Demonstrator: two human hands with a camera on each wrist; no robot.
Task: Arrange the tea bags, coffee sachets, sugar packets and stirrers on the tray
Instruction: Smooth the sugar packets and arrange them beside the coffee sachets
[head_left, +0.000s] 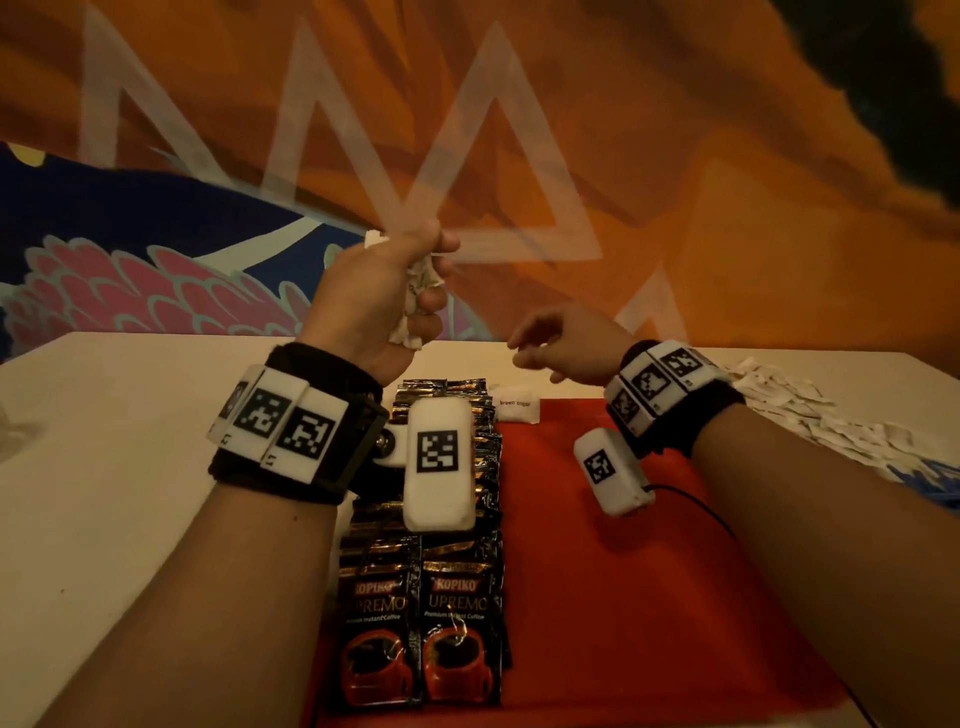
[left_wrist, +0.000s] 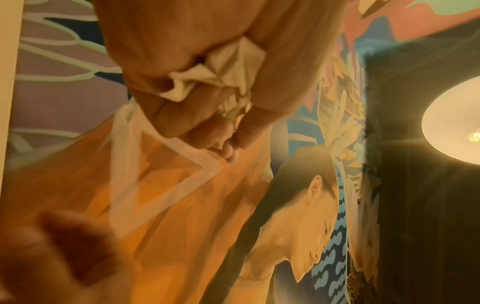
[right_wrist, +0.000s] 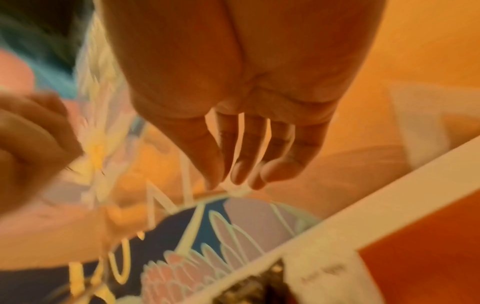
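1. Two columns of glossy black foil coffee sachets (head_left: 421, 639) printed with red cups lie overlapping along the left side of the flat red tray (head_left: 623, 597), running from its near edge to its far edge.
2. One small white paper sugar packet (head_left: 515, 407) marked "brown sugar" lies flat at the tray's far edge, just right of the sachet rows.
3. Both bare forearms reach forward over the tray, each wrist wrapped in a black band carrying white blocks with square black codes.
4. Raised above the far end of the sachets, the left hand (head_left: 382, 296) is clenched around a crumpled bunch of white paper packets (left_wrist: 221, 74); creased corners poke out between the fingers (left_wrist: 182, 115).
5. Lower and to the right, the right hand (head_left: 563, 340) hovers palm down over the tray's far edge, fingers (right_wrist: 244, 156) loosely bent and holding nothing.
6. Beyond the right wrist, a loose heap of white paper packets (head_left: 810, 415) sprawls on the pale table (head_left: 130, 415).
7. Behind the table hangs an orange painted wall (head_left: 727, 182).
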